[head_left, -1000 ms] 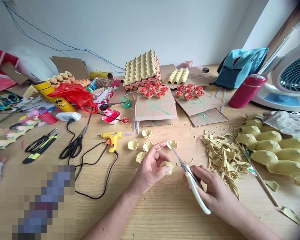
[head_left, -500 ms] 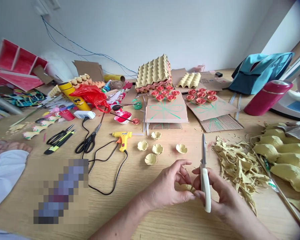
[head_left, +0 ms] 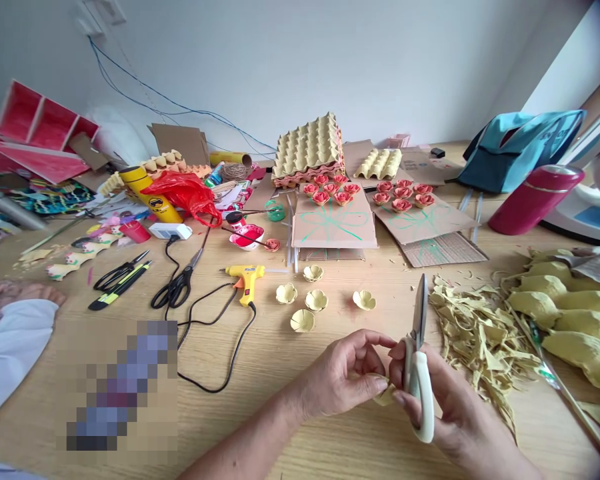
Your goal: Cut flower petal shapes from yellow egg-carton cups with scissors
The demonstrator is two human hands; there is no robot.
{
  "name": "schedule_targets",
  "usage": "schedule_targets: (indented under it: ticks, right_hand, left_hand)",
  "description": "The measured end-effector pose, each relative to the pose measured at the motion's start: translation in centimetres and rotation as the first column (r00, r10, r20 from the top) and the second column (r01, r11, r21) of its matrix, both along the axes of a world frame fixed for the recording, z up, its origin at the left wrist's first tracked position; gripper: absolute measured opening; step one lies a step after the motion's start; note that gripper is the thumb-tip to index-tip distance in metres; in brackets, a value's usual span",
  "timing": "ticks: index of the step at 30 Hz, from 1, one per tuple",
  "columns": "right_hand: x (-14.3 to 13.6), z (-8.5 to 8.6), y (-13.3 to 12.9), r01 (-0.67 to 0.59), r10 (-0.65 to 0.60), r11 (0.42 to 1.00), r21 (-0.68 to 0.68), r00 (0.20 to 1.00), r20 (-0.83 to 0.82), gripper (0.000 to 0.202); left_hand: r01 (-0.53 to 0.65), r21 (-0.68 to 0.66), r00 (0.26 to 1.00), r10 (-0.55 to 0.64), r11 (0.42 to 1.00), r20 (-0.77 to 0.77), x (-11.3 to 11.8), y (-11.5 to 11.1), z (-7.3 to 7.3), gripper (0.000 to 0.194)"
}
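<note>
Left fingers (head_left: pixel 373 385) pinch a pale yellow cup (head_left: pixel 384 395), partly hidden, over the tabletop (head_left: pixel 280 360), beside the scissors (head_left: pixel 423 393) that right fingers (head_left: pixel 408 403) grip. I judge the cup light, dry, stiff but easily torn; I'd hold its base, sparing the rim.

Clock reference: centre of the view. No word or number can be read with certainty.

2 o'clock: the blue bag (head_left: pixel 505 163) bears pale lettering (head_left: pixel 556 135) on its upper right side; the characters are slanted and blurred. Between 9 and 10 o'clock: the yellow bottle (head_left: pixel 145 192) carries a dark round emblem (head_left: pixel 157 203), with smaller dark print directly below it, too small to read. 8 o'clock: the yellow glue gun (head_left: pixel 246 275) shows a small body marking, likewise illegible.
</note>
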State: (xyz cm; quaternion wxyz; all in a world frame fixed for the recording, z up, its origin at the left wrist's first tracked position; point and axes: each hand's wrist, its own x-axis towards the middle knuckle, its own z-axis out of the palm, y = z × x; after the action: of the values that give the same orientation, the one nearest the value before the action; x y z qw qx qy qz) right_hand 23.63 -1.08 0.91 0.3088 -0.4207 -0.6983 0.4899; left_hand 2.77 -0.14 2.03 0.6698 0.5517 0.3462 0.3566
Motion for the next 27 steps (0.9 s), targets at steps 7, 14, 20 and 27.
schedule_targets:
  ticks: [7, 14, 20, 27]
  right_hand:
    - [-0.4, 0.6, 0.1, 0.022, -0.022, 1.000, -0.018, 1.000, -0.015, 0.019]
    - [-0.1, 0.0, 0.1, 0.108, -0.107, 0.994, 0.009, 0.990, -0.092, 0.024]
    - [-0.4, 0.2, 0.1, 0.144, -0.147, 0.989, -0.032, 0.980, -0.133, 0.031]
    - [-1.2, 0.9, -0.1, 0.164, -0.174, 0.985, -0.060, 0.959, -0.226, 0.034]
  left_hand:
    - [-0.009, 0.115, 0.996, 0.019, 0.993, -0.089, -0.2, -0.1, 0.6, 0.045]
    - [-0.050, 0.137, 0.998, 0.055, 0.989, -0.033, 0.5, -0.3, 0.0, 0.065]
    - [-0.077, -0.028, 0.985, 0.081, 0.997, 0.155, 1.0, -0.3, -0.8, 0.055]
    - [-0.060, -0.277, 0.956, 0.135, 0.959, 0.261, 0.9, -0.2, 0.2, 0.062]
